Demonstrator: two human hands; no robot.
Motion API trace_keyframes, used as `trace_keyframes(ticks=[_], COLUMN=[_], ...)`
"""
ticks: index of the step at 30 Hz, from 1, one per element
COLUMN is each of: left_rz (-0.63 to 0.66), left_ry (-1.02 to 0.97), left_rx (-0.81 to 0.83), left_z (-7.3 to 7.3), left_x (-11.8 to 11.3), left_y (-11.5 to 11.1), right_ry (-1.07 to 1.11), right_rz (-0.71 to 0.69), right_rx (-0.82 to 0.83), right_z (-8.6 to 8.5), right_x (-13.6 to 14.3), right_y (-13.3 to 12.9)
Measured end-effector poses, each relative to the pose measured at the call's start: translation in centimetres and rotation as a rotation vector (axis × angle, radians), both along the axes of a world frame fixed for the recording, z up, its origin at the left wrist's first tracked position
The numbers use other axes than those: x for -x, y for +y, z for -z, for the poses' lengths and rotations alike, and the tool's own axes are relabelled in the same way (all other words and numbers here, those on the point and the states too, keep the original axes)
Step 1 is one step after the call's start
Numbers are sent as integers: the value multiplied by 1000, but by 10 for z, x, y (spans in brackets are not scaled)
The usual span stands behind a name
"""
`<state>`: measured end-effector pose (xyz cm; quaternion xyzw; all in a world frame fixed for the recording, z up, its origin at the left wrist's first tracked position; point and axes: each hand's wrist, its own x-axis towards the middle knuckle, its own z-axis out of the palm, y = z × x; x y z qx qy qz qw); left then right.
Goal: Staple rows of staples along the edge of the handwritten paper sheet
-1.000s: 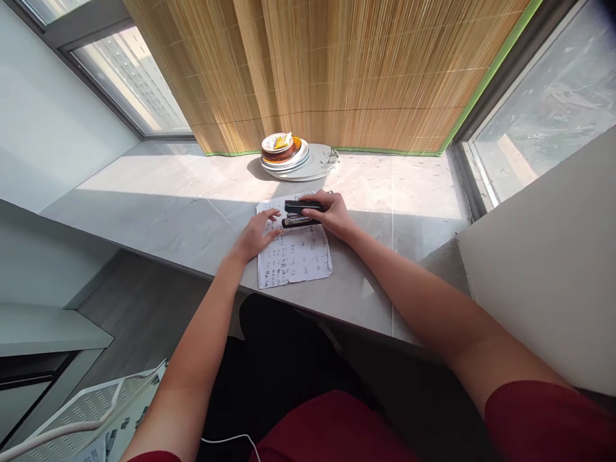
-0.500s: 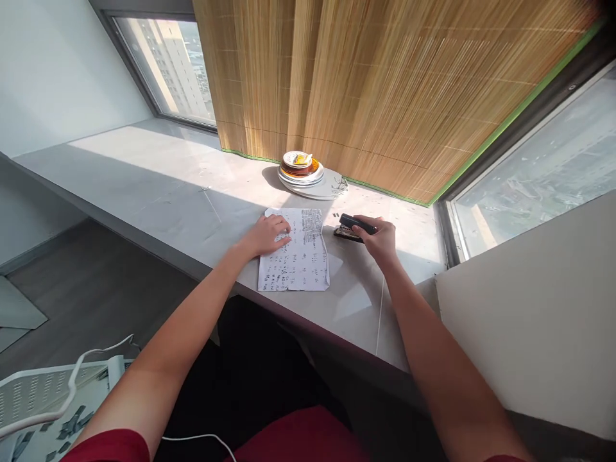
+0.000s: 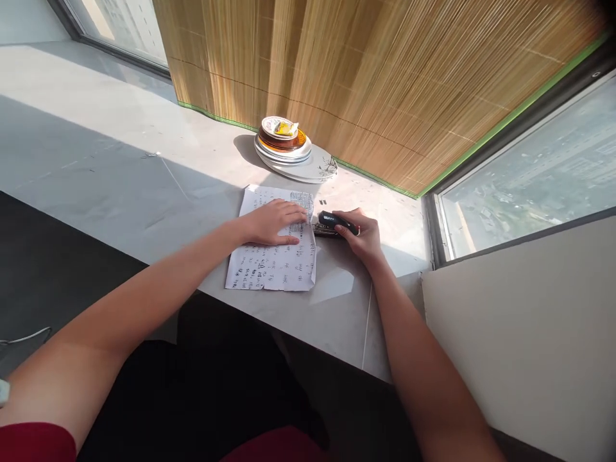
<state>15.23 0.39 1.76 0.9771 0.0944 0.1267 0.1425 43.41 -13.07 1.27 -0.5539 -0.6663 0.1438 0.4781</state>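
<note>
Sheets of paper covered in handwriting (image 3: 283, 266) lie on the pale stone ledge in front of me. My left hand (image 3: 274, 222) rests flat on them with its fingers stretched toward the right edge. At that edge is a black stapler (image 3: 332, 222), gripped from behind by my right hand (image 3: 363, 236). Its front end meets the paper's right edge; whether the sheet lies between its jaws I cannot tell. Two tiny dark pieces, perhaps staples (image 3: 323, 202), lie just beyond the stapler.
A stack of plates (image 3: 283, 154) with a yellow packet (image 3: 285, 129) on top stands behind the paper. A bamboo blind (image 3: 337, 77) hangs behind it. To the right are a window (image 3: 529, 173) and a white wall (image 3: 524, 321). The ledge's front edge runs close to my body.
My left hand has slid right across the paper, toward its right edge. The stapler in my right hand has come up against that edge. The view has shifted closer.
</note>
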Motion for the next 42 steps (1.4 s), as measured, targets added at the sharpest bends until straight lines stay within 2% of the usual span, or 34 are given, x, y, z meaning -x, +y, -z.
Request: trace_keyframes(ticks=[3, 7, 14, 20, 26, 32, 42], left_rz=[83, 163, 122, 103, 87, 79, 93], left_ry=[-6, 96, 168, 202, 194, 187, 147], left_rx=[25, 35, 49, 36, 33, 61, 102], left_z=[-2, -4, -4, -4, -5, -4, -2], left_x=[6, 11, 5, -1, -1, -1, 0], left_y=[-1, -6, -17, -23, -26, -27, -27], right_ry=[-12, -24, -62, -275, -393, -458, -514], right_rz=[26, 22, -77, -142, -84, -9, 15], right_rx=[3, 2, -44, -120, -129, -71, -20], right_z=[-1, -2, -8, -11, -5, -6, -8], right_x=[0, 0, 2, 14, 22, 28, 32], right_y=[-1, -1, -3, 1, 4, 4, 2])
